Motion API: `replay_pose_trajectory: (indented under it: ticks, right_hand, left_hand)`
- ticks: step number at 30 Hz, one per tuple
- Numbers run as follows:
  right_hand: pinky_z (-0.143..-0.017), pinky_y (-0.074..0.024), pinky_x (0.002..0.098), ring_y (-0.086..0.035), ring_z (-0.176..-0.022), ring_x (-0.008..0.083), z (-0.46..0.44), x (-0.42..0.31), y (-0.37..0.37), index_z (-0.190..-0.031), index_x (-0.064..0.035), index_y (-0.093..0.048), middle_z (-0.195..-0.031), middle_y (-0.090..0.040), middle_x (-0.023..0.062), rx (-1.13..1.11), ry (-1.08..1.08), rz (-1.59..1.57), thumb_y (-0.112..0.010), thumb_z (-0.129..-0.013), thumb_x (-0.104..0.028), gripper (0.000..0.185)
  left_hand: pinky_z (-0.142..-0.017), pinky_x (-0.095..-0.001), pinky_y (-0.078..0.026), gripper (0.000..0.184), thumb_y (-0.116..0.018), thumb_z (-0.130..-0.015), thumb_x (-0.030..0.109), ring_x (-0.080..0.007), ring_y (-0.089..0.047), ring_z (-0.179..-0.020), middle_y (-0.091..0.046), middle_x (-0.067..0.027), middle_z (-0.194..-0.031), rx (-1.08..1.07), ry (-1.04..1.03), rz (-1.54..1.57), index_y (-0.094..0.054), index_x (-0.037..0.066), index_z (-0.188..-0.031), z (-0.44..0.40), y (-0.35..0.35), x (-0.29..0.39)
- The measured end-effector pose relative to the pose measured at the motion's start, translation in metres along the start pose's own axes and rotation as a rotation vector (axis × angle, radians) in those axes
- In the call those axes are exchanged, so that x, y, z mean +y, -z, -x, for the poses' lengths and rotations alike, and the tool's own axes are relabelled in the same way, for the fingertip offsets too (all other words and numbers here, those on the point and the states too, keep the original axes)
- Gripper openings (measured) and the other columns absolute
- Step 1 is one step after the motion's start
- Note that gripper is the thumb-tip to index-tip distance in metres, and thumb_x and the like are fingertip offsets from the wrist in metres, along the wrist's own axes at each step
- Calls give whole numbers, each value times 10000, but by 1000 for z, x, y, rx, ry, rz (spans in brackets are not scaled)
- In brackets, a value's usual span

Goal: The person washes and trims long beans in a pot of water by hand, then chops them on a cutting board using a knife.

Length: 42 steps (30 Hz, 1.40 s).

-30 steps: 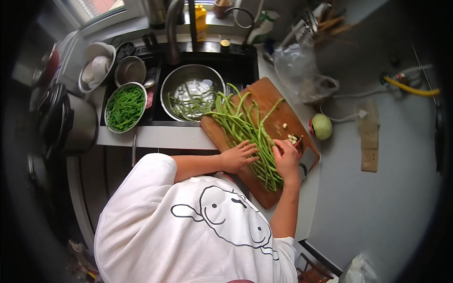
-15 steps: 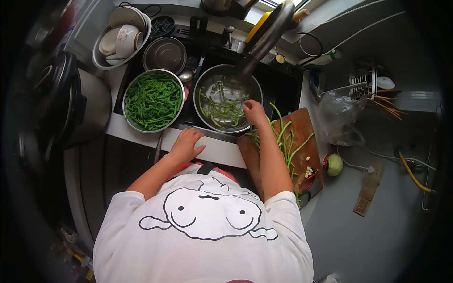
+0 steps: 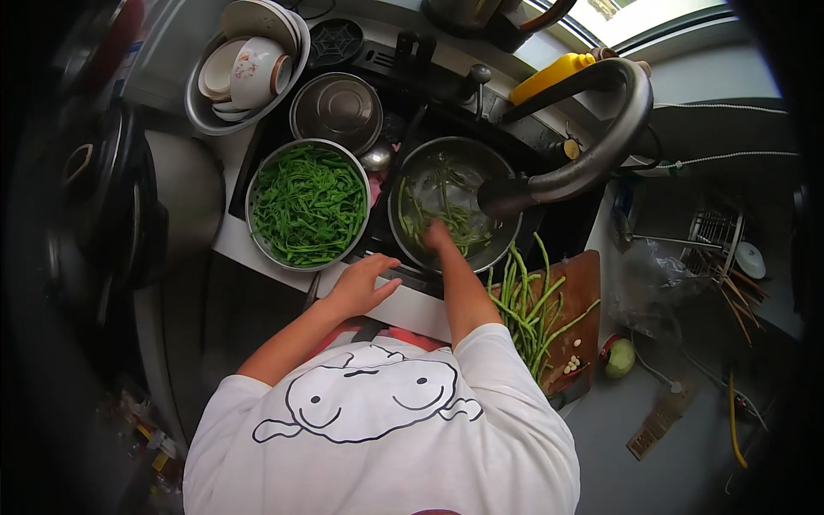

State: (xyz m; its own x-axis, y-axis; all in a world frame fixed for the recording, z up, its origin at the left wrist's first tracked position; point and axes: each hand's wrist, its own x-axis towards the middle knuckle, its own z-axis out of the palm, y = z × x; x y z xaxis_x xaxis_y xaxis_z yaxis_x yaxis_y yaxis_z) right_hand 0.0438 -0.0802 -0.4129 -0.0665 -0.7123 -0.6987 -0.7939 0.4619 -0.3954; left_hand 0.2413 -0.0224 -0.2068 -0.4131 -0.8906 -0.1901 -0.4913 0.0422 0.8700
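My right hand reaches into the steel bowl in the sink, among green beans; its fingers are hidden from view. With fingers apart and nothing in it, my left hand hovers by the counter's front edge. Just behind it stands a bowl of cut greens. More long beans lie on the wooden cutting board right of the sink, near garlic cloves.
The faucet arches over the bowl's right side. A basin of dishes and a round metal pan stand behind the greens. A large pot is at left. A plastic bag and a green round vegetable are at right.
My hands have left the beans on the board. My right hand has gone into the steel bowl, and my left hand has moved left. The view has swung, so the faucet shows larger.
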Motion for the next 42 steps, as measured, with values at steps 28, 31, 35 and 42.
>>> replay_pose_trajectory:
  ticks: [28, 31, 35, 42]
  right_hand:
    - [-628, -507, 284, -591, -716, 161, 174, 5, 105, -1003, -37, -476, -948, -565, 128, -145, 231, -1912, -431, -872, -135, 169]
    - [-582, -495, 262, -573, -673, 130, 173, 16, 115, -1027, -39, -481, -949, -566, 98, 126, 207, -1991, -437, -879, -171, 203]
    - [-499, -423, 215, -510, -588, 97, 180, 18, 130, -1052, -47, -481, -894, -562, 58, 275, 187, -2002, -437, -882, -179, 219]
    - [-416, -340, 165, -447, -480, 42, 164, 23, 132, -925, -60, -535, -640, -486, -15, 180, 165, -1825, -490, -862, -180, 143]
  left_hand:
    - [-534, -236, -402, 135, -404, -874, 137, -107, -407, -521, -427, -10, -620, 312, 890, 1411, -471, 22, -892, -99, -60, 7]
    - [-463, -212, -303, 138, -409, -878, 168, -80, -315, -472, -340, 13, -573, 288, 907, 1282, -479, 51, -900, -92, -66, 22]
    - [-436, -208, -277, 201, -407, -889, 265, -66, -279, -441, -303, 26, -557, 275, 847, 1187, -471, 75, -896, -81, -57, 22]
    - [-450, -210, -309, 299, -348, -909, 353, -67, -283, -438, -320, 20, -566, 312, 641, 1233, -449, 72, -910, -66, -26, 26]
